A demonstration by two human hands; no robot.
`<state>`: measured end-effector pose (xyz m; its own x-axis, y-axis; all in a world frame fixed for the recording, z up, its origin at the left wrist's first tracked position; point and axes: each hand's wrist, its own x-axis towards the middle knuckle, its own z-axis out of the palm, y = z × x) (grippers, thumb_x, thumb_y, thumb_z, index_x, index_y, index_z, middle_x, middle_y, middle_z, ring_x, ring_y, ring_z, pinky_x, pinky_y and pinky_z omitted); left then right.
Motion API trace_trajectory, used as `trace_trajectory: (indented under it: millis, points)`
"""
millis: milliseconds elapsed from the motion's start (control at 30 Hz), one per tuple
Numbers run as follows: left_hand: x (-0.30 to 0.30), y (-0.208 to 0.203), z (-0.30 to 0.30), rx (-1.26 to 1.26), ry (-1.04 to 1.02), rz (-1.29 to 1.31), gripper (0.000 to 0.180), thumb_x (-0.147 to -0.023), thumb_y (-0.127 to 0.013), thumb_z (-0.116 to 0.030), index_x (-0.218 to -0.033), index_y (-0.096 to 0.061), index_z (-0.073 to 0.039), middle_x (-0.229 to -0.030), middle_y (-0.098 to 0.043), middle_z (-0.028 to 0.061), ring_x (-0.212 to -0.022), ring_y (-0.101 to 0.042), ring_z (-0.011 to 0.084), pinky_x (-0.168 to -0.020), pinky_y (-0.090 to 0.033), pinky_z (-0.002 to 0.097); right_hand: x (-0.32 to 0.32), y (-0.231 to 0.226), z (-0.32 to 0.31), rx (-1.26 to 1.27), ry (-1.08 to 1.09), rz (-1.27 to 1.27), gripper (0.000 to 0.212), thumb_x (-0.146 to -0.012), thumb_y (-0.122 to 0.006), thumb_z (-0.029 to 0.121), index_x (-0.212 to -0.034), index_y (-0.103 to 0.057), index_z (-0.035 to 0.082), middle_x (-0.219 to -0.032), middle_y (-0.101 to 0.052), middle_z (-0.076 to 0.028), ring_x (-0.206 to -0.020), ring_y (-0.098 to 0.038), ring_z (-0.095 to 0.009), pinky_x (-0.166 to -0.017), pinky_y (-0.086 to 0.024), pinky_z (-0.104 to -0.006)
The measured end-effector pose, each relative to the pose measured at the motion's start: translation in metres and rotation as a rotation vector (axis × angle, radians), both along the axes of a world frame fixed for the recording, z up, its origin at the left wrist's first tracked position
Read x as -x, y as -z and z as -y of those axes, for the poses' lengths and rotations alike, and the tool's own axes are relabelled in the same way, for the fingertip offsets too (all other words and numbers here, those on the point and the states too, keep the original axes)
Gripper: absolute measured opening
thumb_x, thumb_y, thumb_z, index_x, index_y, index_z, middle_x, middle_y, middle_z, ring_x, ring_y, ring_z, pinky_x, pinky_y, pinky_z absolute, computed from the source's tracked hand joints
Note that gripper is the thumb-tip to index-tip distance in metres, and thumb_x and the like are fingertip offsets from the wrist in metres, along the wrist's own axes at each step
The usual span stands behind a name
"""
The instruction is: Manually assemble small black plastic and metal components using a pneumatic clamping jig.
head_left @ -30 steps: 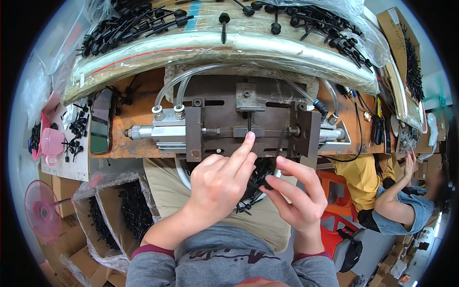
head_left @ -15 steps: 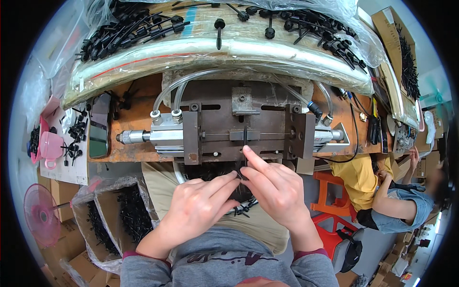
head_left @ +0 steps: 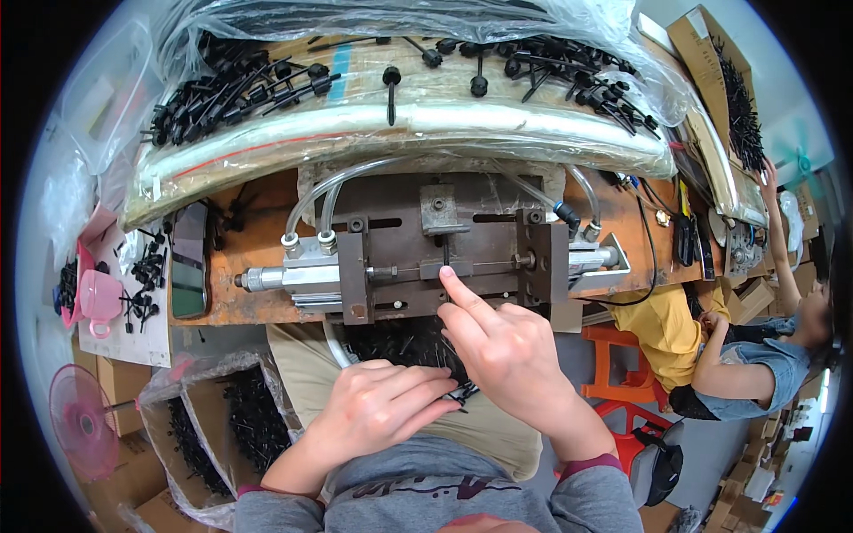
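My right hand [head_left: 511, 355] reaches over the metal fixture [head_left: 484, 195] with its index finger stretched out and the other fingers curled. That fingertip presses the near end of a thin black rod [head_left: 446, 253], which lies across the small centre block [head_left: 430, 270] and points at the far bracket [head_left: 438, 206]. Over my lap, my left hand [head_left: 382, 404] has its fingers pressed together beside thin black pieces [head_left: 462, 393]. What lies inside its fingertips is hidden. Loose black parts [head_left: 400, 342] fill the space below the fixture's near edge.
Silver air cylinders [head_left: 313, 277] with clear hoses flank the fixture. Behind it, a plastic-wrapped ledge [head_left: 391, 147] bears heaps of black stemmed parts [head_left: 240, 89]. A phone [head_left: 189, 262] and a pink cup [head_left: 99, 298] are at left. Another person [head_left: 746, 364] sits at right.
The black rod has slid away from me, closer to the far bracket. Both cylinder rods have extended inward. My left hand has drawn down and apart from my right. The other person's arm is raised.
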<state>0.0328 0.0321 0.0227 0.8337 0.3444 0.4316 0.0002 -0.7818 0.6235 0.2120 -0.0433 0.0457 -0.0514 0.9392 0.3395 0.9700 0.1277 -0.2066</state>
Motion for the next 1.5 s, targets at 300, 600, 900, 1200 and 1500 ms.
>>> trace_trajectory:
  millis: [300, 600, 900, 1200, 1500]
  points:
    - [0.008, 0.006, 0.002, -0.004, 0.028, 0.048, 0.014, -0.075, -0.082, -0.016, -0.084, -0.076, -0.008, -0.088, -0.075, 0.0036, -0.065, -0.069, 0.0156, -0.054, -0.050, 0.0257, -0.093, -0.079, -0.072, -0.378, 0.194, 0.178, 0.019, -0.076, -0.068, 0.002, -0.095, -0.065, 0.006, -0.088, -0.064, -0.010, -0.084, -0.065, -0.030, -0.074, -0.053, -0.0408]
    - [0.008, 0.010, 0.008, 0.008, 0.075, 0.046, 0.011, -0.077, -0.080, -0.015, -0.084, -0.076, -0.008, -0.086, -0.075, 0.0037, -0.067, -0.070, 0.0154, -0.056, -0.051, 0.0257, -0.165, -0.091, -0.180, 0.038, 0.274, 0.639, 0.045, -0.070, -0.072, -0.003, -0.113, -0.066, 0.008, -0.111, -0.059, -0.008, -0.104, -0.063, -0.030, -0.089, -0.053, -0.0410]
    - [0.011, 0.016, 0.009, 0.018, 0.082, 0.041, 0.010, -0.078, -0.079, -0.015, -0.083, -0.075, -0.008, -0.086, -0.074, 0.0030, -0.068, -0.070, 0.0148, -0.057, -0.051, 0.0256, -0.145, -0.101, -0.182, 0.146, 0.008, 0.431, 0.027, -0.070, -0.073, 0.001, -0.097, -0.068, 0.003, -0.105, -0.062, -0.008, -0.101, -0.063, -0.031, -0.086, -0.053, -0.0427]
    - [0.010, 0.015, 0.011, 0.009, 0.076, 0.068, 0.010, -0.077, -0.080, -0.014, -0.083, -0.076, -0.008, -0.083, -0.074, 0.0022, -0.067, -0.070, 0.0139, -0.055, -0.051, 0.0252, -0.144, -0.103, -0.186, -0.197, -0.141, 0.125, 0.021, -0.083, -0.073, 0.013, -0.101, -0.066, 0.003, -0.094, -0.067, -0.012, -0.083, -0.066, -0.027, -0.077, -0.054, -0.0385]
    - [0.012, 0.004, 0.006, -0.004, -0.013, 0.156, 0.015, -0.074, -0.081, -0.008, -0.087, -0.075, -0.005, -0.088, -0.075, 0.0069, -0.071, -0.071, 0.0170, -0.057, -0.052, 0.0258, -0.143, -0.112, -0.129, -0.123, -0.020, -1.101, 0.025, -0.085, -0.079, 0.022, -0.098, -0.070, 0.003, -0.077, -0.064, -0.001, -0.070, -0.061, -0.008, -0.063, -0.047, -0.0222]
